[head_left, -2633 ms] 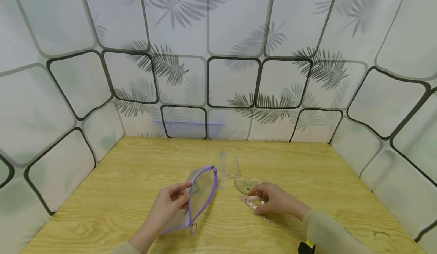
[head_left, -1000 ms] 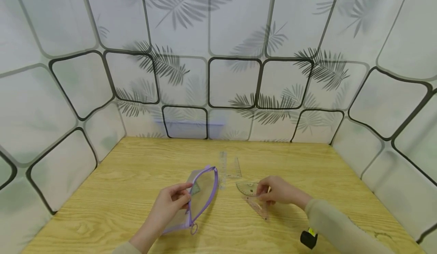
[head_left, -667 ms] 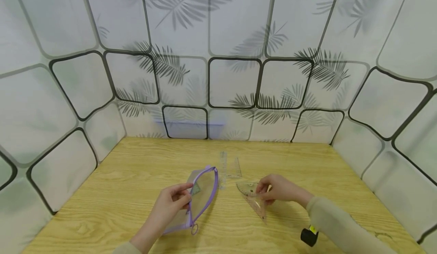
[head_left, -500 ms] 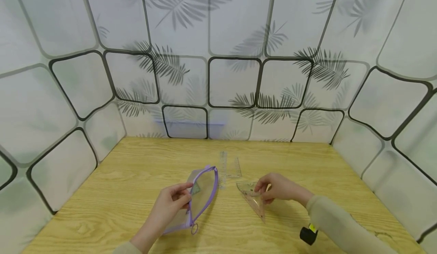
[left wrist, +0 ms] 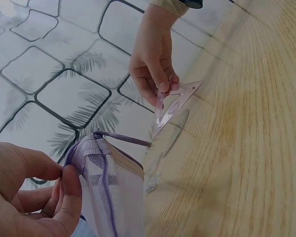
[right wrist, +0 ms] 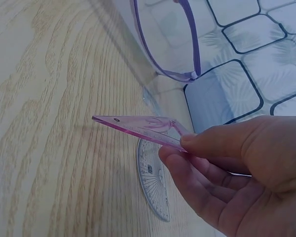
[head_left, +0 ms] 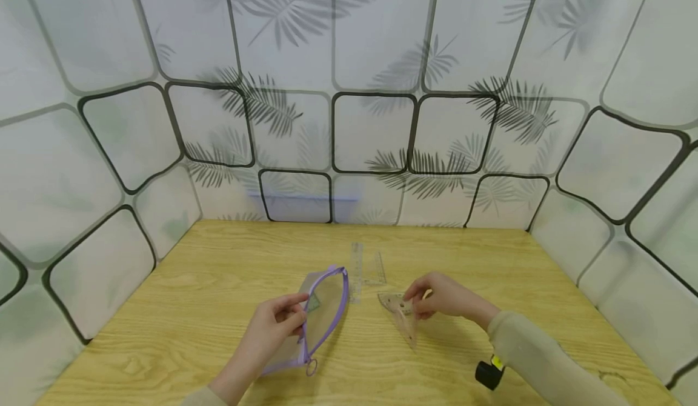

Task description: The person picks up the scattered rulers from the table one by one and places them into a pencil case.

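My left hand pinches the edge of a purple-trimmed mesh zipper pouch, whose mouth gapes toward the right. Through its side a small greenish set square shows inside. Between thumb and fingers of my right hand is a pink transparent set square, raised off the table and tilted. Below it a clear protractor lies flat on the wood, partly covered in the head view. Farther back lie a clear ruler and a clear set square.
The wooden table is enclosed by a patterned white curtain at the back and both sides. A black object with a yellow part is by my right sleeve. A ring pull hangs from the pouch's zipper.
My right hand has lifted the pink set square off the table and turned it, moving it slightly left and away lately. My left hand and the pouch have stayed nearly still.
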Tool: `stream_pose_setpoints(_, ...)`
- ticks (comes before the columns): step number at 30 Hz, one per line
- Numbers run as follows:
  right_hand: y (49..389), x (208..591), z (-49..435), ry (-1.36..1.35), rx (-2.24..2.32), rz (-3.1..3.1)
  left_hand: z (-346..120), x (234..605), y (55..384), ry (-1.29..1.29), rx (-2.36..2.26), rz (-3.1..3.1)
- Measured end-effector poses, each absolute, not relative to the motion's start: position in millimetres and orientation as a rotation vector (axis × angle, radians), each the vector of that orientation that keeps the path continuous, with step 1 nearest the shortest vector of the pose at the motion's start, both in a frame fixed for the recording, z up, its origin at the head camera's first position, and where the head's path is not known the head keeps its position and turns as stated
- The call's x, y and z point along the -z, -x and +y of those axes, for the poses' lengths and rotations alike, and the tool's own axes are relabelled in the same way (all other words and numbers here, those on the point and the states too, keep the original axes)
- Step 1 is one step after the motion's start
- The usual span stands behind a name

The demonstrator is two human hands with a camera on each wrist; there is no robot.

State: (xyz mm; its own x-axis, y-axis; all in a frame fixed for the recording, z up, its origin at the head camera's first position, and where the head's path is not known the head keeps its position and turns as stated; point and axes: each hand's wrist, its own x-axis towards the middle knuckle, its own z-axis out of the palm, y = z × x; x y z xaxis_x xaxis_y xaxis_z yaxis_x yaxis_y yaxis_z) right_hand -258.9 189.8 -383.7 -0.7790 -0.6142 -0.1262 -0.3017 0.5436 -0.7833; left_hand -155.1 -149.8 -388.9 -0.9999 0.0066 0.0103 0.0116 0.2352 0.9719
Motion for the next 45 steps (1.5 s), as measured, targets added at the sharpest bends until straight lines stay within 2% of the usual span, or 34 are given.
stream_pose_setpoints(17,267,381,179,0.68,1.202,2.39,-147,388,155,0.02,1.955,-2.462)
stream_pose_setpoints(45,270,371,139,0.723,1.312,2.278,-148,392,154,0.031,1.956,-2.469)
